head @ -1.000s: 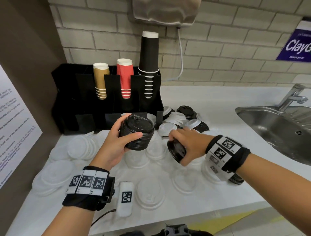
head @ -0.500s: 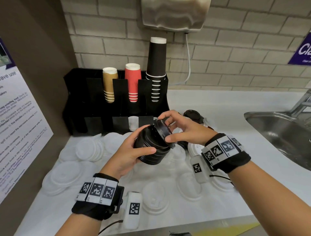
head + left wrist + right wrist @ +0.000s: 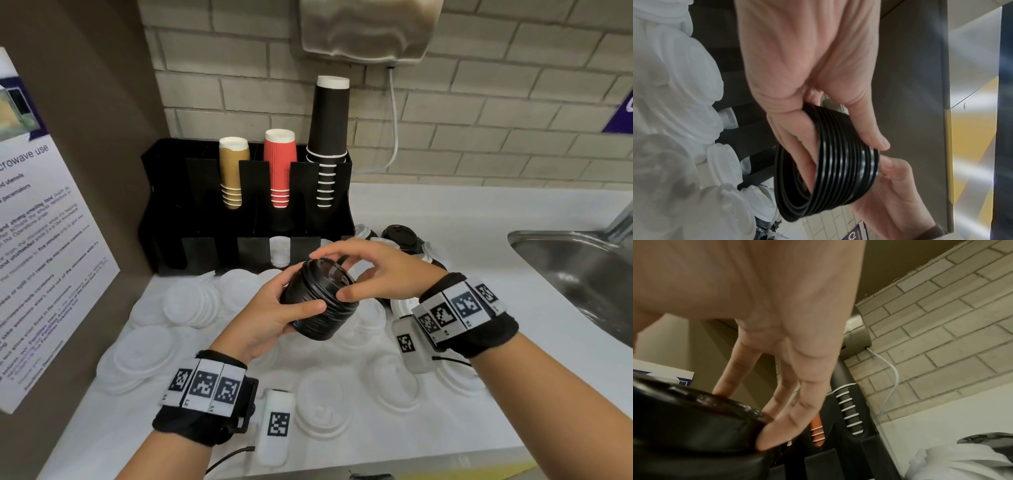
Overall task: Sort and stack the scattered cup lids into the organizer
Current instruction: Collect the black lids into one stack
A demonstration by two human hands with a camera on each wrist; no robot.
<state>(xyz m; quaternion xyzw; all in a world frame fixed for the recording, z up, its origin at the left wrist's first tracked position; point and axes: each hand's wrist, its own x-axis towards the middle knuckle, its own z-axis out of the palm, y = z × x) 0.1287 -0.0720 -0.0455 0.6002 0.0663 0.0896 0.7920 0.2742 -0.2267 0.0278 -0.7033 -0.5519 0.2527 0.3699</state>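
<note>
A stack of black lids is held tilted above the counter. My left hand grips its side, thumb in front; in the left wrist view its fingers reach inside the stack. My right hand lies over the top lid, its nearly straight fingers pressing on the lid's rim and its thumb at the near edge. The black organizer stands behind, with one white lid showing in a front slot. Several white lids are scattered over the counter.
More black lids and white ones lie right of the organizer. Gold, red and black cup stacks stand in its upper slots. A steel sink is at the right, a poster on the left wall, and a brick wall behind.
The right hand brought a black lid up from the counter and set it on the stack in the left hand. Its fingers have loosened from a pinch to lying over the lid.
</note>
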